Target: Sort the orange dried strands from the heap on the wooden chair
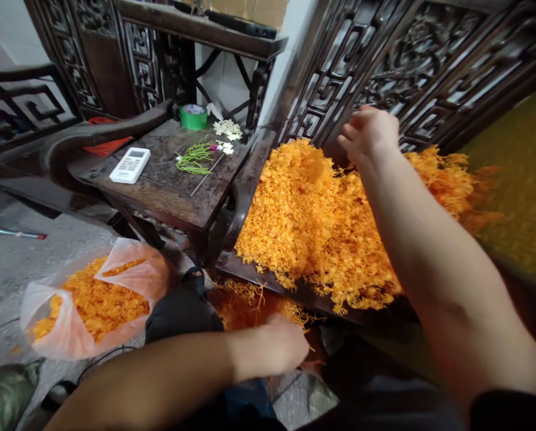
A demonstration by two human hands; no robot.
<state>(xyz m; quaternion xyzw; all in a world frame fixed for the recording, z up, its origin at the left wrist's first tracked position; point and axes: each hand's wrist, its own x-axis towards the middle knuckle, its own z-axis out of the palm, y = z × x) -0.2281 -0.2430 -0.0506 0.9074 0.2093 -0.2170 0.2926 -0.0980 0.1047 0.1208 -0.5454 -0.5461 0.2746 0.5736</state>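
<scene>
Orange blossoms (321, 221) lie heaped on a dark wooden seat (245, 179), spreading from near left to far right. The right hand (369, 134) hovers over the heap's far edge, fingers loosely curled, nothing visibly gripped. The left hand (281, 344) sits near, below the seat's front edge, fingers bent among fallen sprigs (250, 299); its grip is unclear. Left stands a small tabletop (169, 185) with a remote (130, 164) and green tape (193, 116); a plastic bag (92, 299) of blossoms rests on the floor.

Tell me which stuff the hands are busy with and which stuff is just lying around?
Busy with:
right hand above the orange flower heap
left hand by fallen orange sprigs

Lying around:
white remote
green tape roll
green stems
white flowers
plastic bag of orange flowers
</scene>
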